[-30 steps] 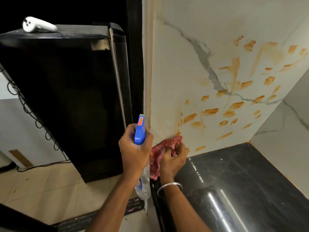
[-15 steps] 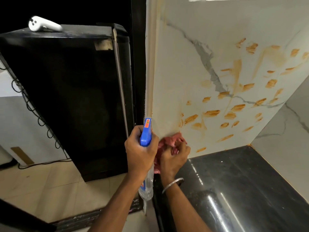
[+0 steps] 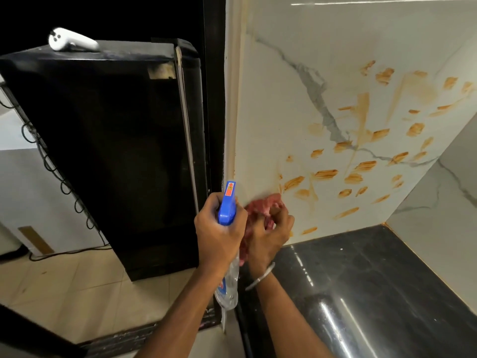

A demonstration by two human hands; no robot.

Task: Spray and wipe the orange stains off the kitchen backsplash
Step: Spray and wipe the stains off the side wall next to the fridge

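Two hands are working at the lower left corner of the white marble backsplash (image 3: 284, 99). The left hand (image 3: 219, 233) is gripping a spray bottle (image 3: 227, 205) around its blue head, while the right hand (image 3: 268, 236) is bunching a red cloth (image 3: 260, 202) against the wall just above the black countertop (image 3: 361, 280). Many orange stains (image 3: 325, 174) are streaking the backsplash up and right of the cloth.

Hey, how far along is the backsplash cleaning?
Little looks done: only the left strip of the backsplash is free of dabs. In hand: the left hand grips the spray bottle, the right hand holds the red cloth at the lower left corner. Left: many orange stains across the middle and right.
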